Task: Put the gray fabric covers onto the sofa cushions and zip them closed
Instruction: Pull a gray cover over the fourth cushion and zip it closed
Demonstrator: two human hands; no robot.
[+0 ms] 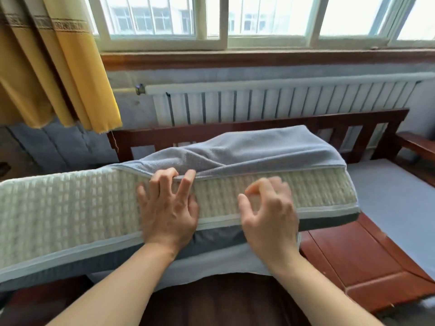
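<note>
A long sofa cushion (66, 208) with a pale woven, ribbed side lies across the view in front of me. A gray fabric cover (247, 151) is bunched over its far top and right end, and a light gray edge strip runs along its lower side. My left hand (167, 208) lies on the woven side, its fingertips hooked over the cover's upper edge. My right hand (268, 212) hovers just right of it, blurred, fingers loosely curled and holding nothing I can see.
A dark wooden sofa frame (259, 128) stands behind the cushion, with a wooden seat panel (353, 260) and a gray seat pad (395, 203) at the right. A white radiator (282, 102) and windows are behind. Yellow curtains (58, 67) hang at upper left.
</note>
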